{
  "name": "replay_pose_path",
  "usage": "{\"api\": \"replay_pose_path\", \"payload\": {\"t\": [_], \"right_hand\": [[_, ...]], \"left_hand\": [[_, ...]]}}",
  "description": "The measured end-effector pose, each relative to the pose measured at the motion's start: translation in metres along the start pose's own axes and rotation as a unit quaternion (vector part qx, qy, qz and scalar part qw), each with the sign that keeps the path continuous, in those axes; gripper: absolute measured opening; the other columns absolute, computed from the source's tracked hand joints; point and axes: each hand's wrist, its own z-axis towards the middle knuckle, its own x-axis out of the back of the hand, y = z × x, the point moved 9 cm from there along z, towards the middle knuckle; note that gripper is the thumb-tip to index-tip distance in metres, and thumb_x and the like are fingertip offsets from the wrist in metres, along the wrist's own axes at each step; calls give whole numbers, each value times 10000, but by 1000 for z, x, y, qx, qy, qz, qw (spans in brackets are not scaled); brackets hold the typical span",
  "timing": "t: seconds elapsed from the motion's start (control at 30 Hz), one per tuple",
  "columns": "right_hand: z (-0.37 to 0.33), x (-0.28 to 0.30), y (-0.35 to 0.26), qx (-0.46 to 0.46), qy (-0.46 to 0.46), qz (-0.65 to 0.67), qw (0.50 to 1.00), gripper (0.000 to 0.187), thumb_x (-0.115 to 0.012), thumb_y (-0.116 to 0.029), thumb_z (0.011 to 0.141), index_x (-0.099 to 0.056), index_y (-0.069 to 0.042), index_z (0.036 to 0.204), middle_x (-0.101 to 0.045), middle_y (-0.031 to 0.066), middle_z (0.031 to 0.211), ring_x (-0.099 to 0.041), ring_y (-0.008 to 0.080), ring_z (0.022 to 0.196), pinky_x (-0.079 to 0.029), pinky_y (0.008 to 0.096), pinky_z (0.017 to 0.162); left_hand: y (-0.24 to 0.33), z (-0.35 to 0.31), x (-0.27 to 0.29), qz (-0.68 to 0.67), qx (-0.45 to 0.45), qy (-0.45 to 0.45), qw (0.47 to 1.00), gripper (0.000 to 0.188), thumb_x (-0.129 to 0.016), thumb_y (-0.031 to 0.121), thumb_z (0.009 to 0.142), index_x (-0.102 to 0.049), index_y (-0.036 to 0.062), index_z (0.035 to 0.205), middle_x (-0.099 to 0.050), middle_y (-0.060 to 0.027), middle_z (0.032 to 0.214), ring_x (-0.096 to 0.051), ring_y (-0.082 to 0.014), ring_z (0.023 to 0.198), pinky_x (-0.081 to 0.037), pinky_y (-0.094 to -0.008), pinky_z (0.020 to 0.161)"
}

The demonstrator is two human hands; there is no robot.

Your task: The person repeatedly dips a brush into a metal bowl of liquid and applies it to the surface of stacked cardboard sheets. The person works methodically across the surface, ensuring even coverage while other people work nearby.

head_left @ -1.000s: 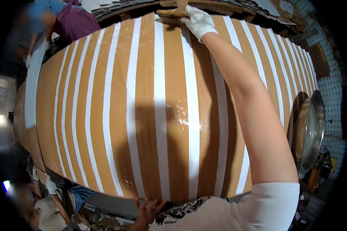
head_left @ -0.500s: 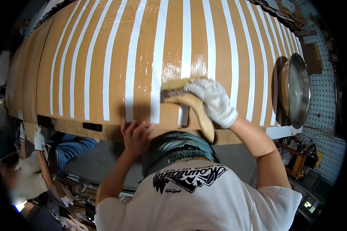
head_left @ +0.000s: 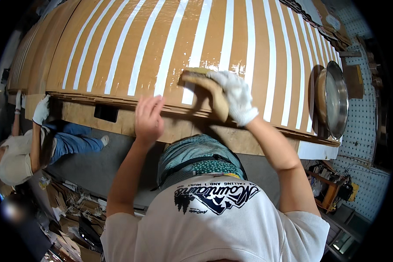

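Note:
My right hand point(head_left: 235, 97), in a white work glove, grips a wide flat brush point(head_left: 212, 89) with a curved wooden handle. The brush's bristle end lies against a broad brown cardboard sheet point(head_left: 172, 83) with white lengthwise stripes, and the surface around it looks wet and glossy. My bare left hand point(head_left: 149, 118) is by the sheet's near edge, fingers stretched out and holding nothing; whether the fingertips touch the edge I cannot tell. Several layers of sheet show along that edge, stacked on a wooden table point(head_left: 170, 131).
A round metal basin point(head_left: 338, 100) stands at the right end of the sheet. Another striped sheet point(head_left: 22, 65) lies at the far left, where a co-worker's gloved hand point(head_left: 41, 111) is at the table edge. Cardboard scraps point(head_left: 70, 196) litter the floor at lower left.
The near edge of the sheets sits higher in view, showing stacked layers and more of the table. My right hand and brush have moved up and slightly left in view. My left fingers are closer together.

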Motion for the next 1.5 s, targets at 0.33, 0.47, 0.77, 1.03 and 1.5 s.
{"api": "replay_pose_path", "payload": {"t": [0.33, 0.47, 0.77, 1.03, 1.5], "right_hand": [[15, 2, -37, 9, -64, 86, 994, 237, -572, -119, 927, -715, -85, 1114, -720, 137, 1003, -709, 252, 839, -587, 343, 708], [23, -42, -66, 25, -50, 14, 998, 371, -636, -125, 814, -666, -81, 1182, -678, 158, 1049, -671, 316, 921, -529, 382, 814], [18, -14, -59, 23, -67, 64, 995, 247, -635, -157, 909, -708, -92, 1135, -706, 107, 947, -679, 229, 854, -578, 330, 765], [-15, -11, -37, -48, -163, 74, 983, 286, -696, -165, 891, -720, -105, 1170, -721, 114, 1018, -700, 267, 874, -603, 325, 737], [-13, 4, 82, -104, -162, 87, 978, 323, -744, -249, 870, -700, -54, 1124, -732, 180, 956, -721, 261, 849, -580, 356, 686]], "left_hand": [[-46, -25, 11, 31, 58, 34, 997, 553, -550, -32, 694, -640, -9, 1239, -630, -149, 1276, -564, -362, 1239, -422, -491, 1112], [-51, -23, 8, 28, 51, 21, 998, 565, -545, -32, 697, -645, 16, 1250, -633, -129, 1287, -567, -335, 1250, -413, -482, 1126], [-55, -23, 10, 19, 60, -18, 998, 586, -545, -31, 703, -637, 43, 1277, -632, -122, 1295, -555, -312, 1277, -401, -464, 1142], [-41, -13, 11, 23, 41, -90, 995, 649, -576, -20, 738, -599, 141, 1366, -588, -187, 1293, -554, -387, 1236, -382, -542, 1123], [-23, 14, -4, 118, -14, -276, 954, 695, -617, 84, 771, -552, 292, 1430, -446, -223, 1243, -463, -452, 1161, -312, -578, 1144]]}}
